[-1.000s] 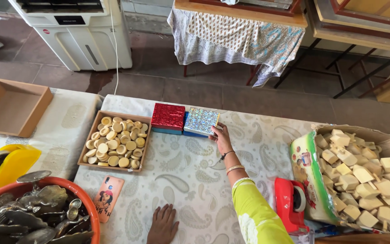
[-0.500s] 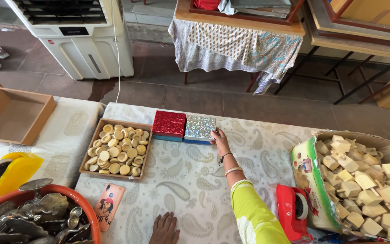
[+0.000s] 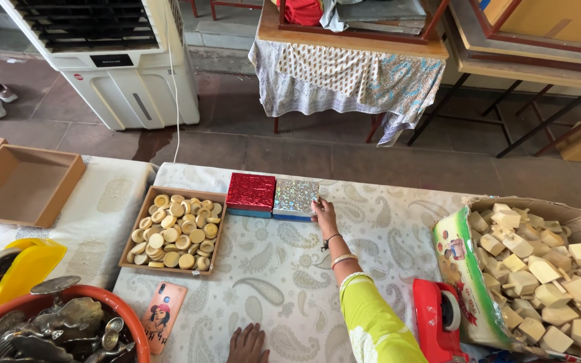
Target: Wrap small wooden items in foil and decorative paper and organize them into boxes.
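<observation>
Head view. Paisley-printed white tablecloth [image 3: 290,282] covers the table. At its far edge, two flat square boxes lie side by side, touching: a red glitter-wrapped box [image 3: 251,192] and, to its right, a silver holographic glitter-wrapped box [image 3: 296,197] with a blue base edge. The right hand [image 3: 324,215], unclenched, rests its fingertips against the silver box's right side. The left hand [image 3: 247,344] lies flat and empty on the cloth at the near edge.

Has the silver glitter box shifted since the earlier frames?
No. The silver glitter box stays butted against the red glitter box, right hand at its edge; only the camera moved.
</observation>
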